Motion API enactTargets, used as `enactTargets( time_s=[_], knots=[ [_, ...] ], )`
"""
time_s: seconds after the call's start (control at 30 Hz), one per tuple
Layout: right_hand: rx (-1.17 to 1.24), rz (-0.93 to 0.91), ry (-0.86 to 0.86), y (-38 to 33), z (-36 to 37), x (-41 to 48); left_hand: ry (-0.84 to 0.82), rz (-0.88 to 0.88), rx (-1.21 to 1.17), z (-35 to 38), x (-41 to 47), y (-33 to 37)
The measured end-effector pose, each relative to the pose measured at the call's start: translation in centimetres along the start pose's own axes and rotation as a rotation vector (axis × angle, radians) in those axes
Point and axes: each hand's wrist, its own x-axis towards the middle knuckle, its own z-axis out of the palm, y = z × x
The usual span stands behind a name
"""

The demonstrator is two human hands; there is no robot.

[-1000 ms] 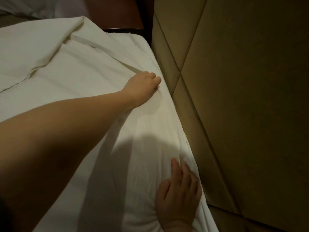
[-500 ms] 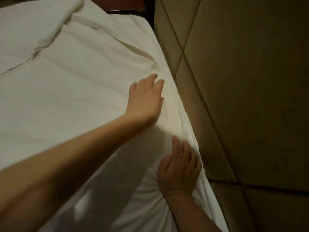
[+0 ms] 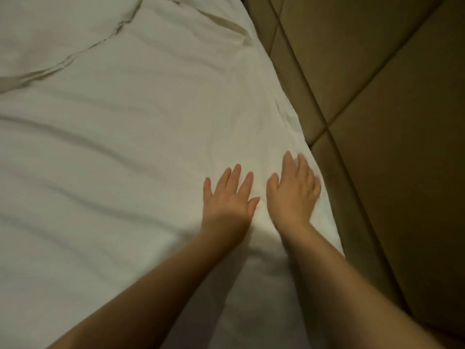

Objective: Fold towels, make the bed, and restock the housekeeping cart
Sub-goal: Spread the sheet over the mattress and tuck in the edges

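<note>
Our left hand [image 3: 230, 197] has pulled back from twelve o'clock, now flat and open-fingered beside our equally flat right hand [image 3: 293, 195], smoothing the wrinkled white cotton bed sheet [image 3: 125, 147]

Padded tan wall panelling [image 3: 392, 152] down the right side, smooth and leather-like, quilted into large diamonds by deep diagonal seams [image 3: 326, 127] crossing at mid-height; dim, warm light, falling off to shadow toward the lower right corner
</note>
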Motion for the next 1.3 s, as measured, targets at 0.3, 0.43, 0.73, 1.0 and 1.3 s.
enactTargets(
  time_s=[0.3, 0.43, 0.73, 1.0, 1.3],
  knots=[
    [0.005, 0.238, -0.152, 10.4, -1.3, -22.0, -0.189, 0.080, -0.026, -2.3, -14.9, 4.0],
    [0.002, 0.306, -0.154, 12.6, -1.3, -27.5, -0.247, 0.130, -0.014, -2.9, -19.5, 5.7],
    [0.169, 0.578, -0.031, 15.3, -0.8, -35.0, -0.371, 0.122, -0.005, -2.9, -25.3, 9.6],
    [0.677, 0.923, 0.124, 16.2, -1.3, -39.8, -0.383, 0.177, -0.012, -4.3, -31.4, 12.4],
    [1.044, 1.231, 0.238, 17.3, -2.8, -38.2, -0.327, 0.218, -0.131, -4.6, -35.8, 12.8]
  ],
)
